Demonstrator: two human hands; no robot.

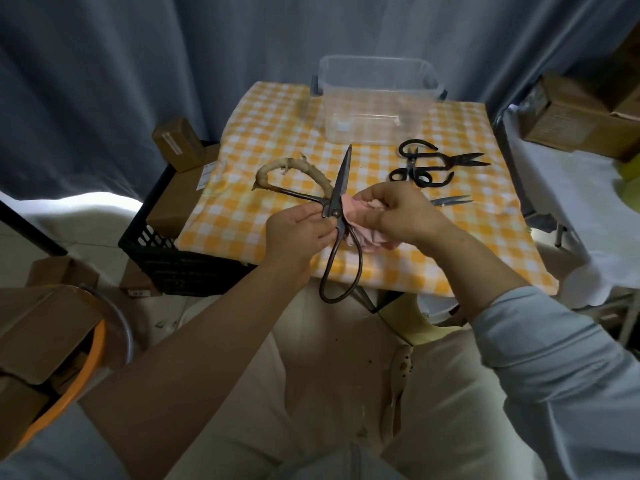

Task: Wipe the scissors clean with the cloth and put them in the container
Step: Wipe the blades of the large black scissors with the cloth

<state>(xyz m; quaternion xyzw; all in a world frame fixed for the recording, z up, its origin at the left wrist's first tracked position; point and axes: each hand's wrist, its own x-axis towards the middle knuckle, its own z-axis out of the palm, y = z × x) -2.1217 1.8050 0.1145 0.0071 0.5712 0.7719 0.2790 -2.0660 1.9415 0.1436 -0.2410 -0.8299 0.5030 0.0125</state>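
Left hand pinches the scissors at the pivot over the table's near edge, steadying them. Right hand grips the cloth, pressing it against the metal to wipe. The container waits at the far side.

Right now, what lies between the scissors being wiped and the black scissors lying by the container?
Only bare checked tablecloth, as the head view shows.
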